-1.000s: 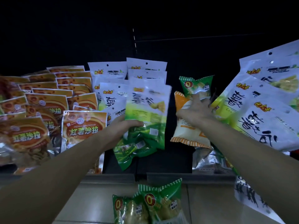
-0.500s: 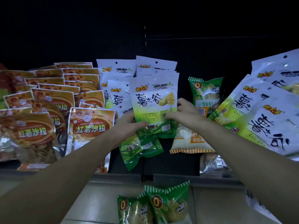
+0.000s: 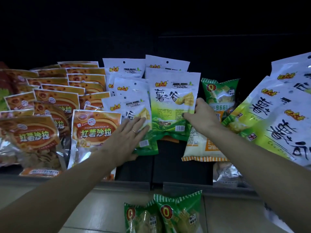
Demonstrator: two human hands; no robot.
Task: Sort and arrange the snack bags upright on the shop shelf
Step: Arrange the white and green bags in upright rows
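Note:
A white-and-green snack bag (image 3: pixel 170 105) stands upright at the middle of the dark shelf (image 3: pixel 168 167), and my right hand (image 3: pixel 200 115) grips its right edge. My left hand (image 3: pixel 124 140) lies flat, fingers spread, on a second white-and-green bag (image 3: pixel 134 113) that leans to the left of the first. Several more bags of the same kind (image 3: pixel 124 69) stand behind them. Orange-brown bags (image 3: pixel 96 132) fill the shelf's left side.
A green striped bag (image 3: pixel 220 95) and an orange-white bag (image 3: pixel 203 148) sit right of my right hand. Large white-and-green bags (image 3: pixel 272 121) lean in from the far right. Two green bags (image 3: pixel 168 214) lie below the shelf edge on the tiled floor. A silvery bag (image 3: pixel 225 175) lies flat at the front right.
My right hand left the orange-white bag and took hold of the white-and-green bag's right edge, now standing straighter. My left hand let go of it and flattened onto the neighbouring bag.

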